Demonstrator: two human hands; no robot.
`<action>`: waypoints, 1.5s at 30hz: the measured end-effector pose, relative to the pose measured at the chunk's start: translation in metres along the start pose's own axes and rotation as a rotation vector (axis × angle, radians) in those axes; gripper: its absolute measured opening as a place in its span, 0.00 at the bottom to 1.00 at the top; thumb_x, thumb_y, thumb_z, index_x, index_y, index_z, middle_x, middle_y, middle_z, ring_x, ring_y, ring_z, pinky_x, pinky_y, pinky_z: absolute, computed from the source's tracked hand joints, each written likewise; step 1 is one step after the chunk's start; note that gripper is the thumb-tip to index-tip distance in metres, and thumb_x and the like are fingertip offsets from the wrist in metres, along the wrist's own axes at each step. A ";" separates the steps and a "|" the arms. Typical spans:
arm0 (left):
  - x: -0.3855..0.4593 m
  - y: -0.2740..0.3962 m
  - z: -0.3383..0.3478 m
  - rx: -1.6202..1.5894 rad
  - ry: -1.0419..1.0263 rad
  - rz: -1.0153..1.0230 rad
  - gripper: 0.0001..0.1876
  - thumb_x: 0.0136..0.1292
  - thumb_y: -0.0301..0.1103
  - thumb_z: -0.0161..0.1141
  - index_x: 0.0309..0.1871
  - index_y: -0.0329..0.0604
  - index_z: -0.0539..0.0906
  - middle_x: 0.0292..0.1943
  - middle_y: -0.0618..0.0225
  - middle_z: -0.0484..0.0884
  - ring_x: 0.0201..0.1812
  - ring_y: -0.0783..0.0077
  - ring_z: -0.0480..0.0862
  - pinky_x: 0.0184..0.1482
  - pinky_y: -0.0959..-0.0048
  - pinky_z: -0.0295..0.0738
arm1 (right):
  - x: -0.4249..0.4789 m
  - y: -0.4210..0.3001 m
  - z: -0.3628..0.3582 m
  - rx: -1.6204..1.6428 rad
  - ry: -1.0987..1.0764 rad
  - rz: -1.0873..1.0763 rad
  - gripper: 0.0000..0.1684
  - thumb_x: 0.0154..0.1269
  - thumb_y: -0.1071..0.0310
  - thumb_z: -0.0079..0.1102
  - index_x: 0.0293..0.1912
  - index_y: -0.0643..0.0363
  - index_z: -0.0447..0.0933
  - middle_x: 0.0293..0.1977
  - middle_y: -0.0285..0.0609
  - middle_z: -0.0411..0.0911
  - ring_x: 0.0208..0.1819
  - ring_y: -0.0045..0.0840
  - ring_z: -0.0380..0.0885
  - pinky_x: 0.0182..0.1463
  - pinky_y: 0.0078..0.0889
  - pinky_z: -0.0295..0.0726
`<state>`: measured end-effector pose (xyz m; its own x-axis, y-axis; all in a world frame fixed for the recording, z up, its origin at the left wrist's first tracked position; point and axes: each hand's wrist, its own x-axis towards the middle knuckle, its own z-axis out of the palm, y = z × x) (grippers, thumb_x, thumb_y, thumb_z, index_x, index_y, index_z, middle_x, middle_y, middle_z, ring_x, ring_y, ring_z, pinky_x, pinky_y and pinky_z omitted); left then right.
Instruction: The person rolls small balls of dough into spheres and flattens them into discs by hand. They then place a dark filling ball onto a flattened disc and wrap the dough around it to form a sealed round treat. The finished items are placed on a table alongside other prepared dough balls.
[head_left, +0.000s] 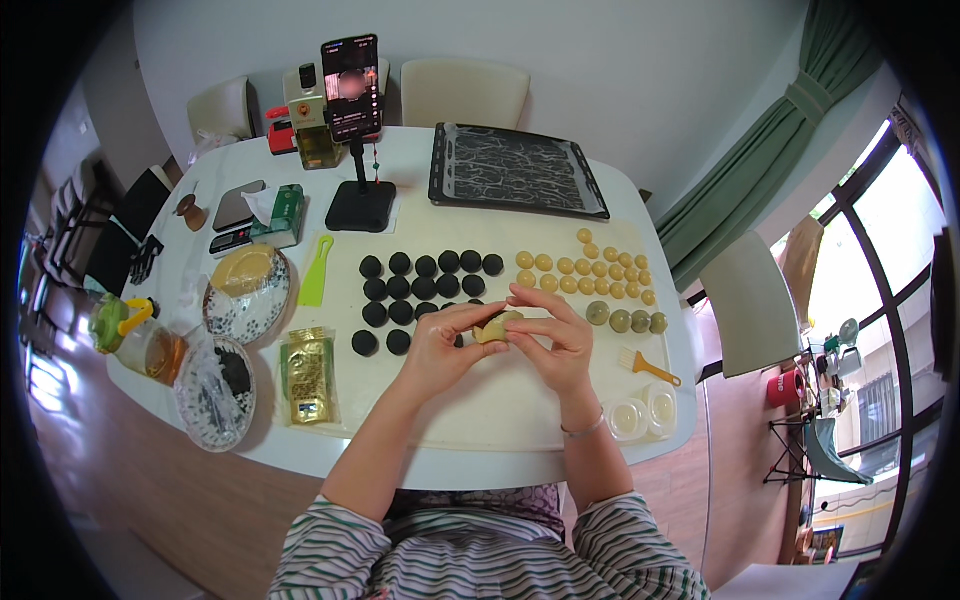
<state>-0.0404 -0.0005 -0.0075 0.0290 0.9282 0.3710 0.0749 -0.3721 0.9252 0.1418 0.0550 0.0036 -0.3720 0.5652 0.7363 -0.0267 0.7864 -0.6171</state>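
Above the middle of the mat, my left hand (442, 341) and my right hand (556, 345) hold a piece of yellow dough (496, 328) between their fingertips. Something dark shows at its upper left edge, partly hidden by my fingers. Rows of black filling balls (424, 287) lie behind and left of my left hand, some of them covered by it. Small yellow dough balls (568, 285) sit in rows beyond my right hand. Several larger grey-green balls (620, 321), dark inside a thin skin, lie in a line just right of that hand.
A lined baking tray (517, 169) and a phone on a stand (352, 90) occupy the back. On the left are a green scraper (316, 274), film-covered plates (247, 319), a gold packet (310, 375) and an oil jug (142, 341). A pastry brush (651, 367) and plastic tubs (626, 418) lie right.
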 end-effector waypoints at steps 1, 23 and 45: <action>0.000 -0.002 -0.001 0.004 -0.007 -0.018 0.28 0.54 0.22 0.73 0.61 0.37 0.81 0.46 0.64 0.85 0.46 0.77 0.82 0.49 0.77 0.79 | 0.000 0.003 0.001 -0.039 0.004 -0.022 0.14 0.49 0.79 0.73 0.39 0.58 0.88 0.56 0.48 0.81 0.51 0.33 0.83 0.57 0.35 0.76; 0.000 0.003 0.005 0.658 0.271 0.341 0.27 0.50 0.31 0.73 0.57 0.44 0.83 0.42 0.65 0.87 0.41 0.64 0.86 0.58 0.62 0.75 | -0.004 -0.002 0.017 0.493 0.013 0.560 0.32 0.58 0.84 0.68 0.63 0.69 0.72 0.60 0.46 0.76 0.58 0.26 0.77 0.61 0.29 0.80; -0.013 0.008 0.045 -0.769 0.251 -0.366 0.23 0.78 0.44 0.49 0.62 0.31 0.73 0.53 0.57 0.83 0.50 0.69 0.85 0.55 0.72 0.80 | -0.009 0.006 0.030 0.187 0.355 0.223 0.20 0.56 0.81 0.69 0.50 0.63 0.79 0.52 0.47 0.81 0.56 0.32 0.79 0.60 0.35 0.79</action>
<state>0.0045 -0.0152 -0.0088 -0.0917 0.9952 -0.0353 -0.6562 -0.0337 0.7538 0.1169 0.0472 -0.0157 -0.0475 0.7915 0.6093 -0.1616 0.5958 -0.7867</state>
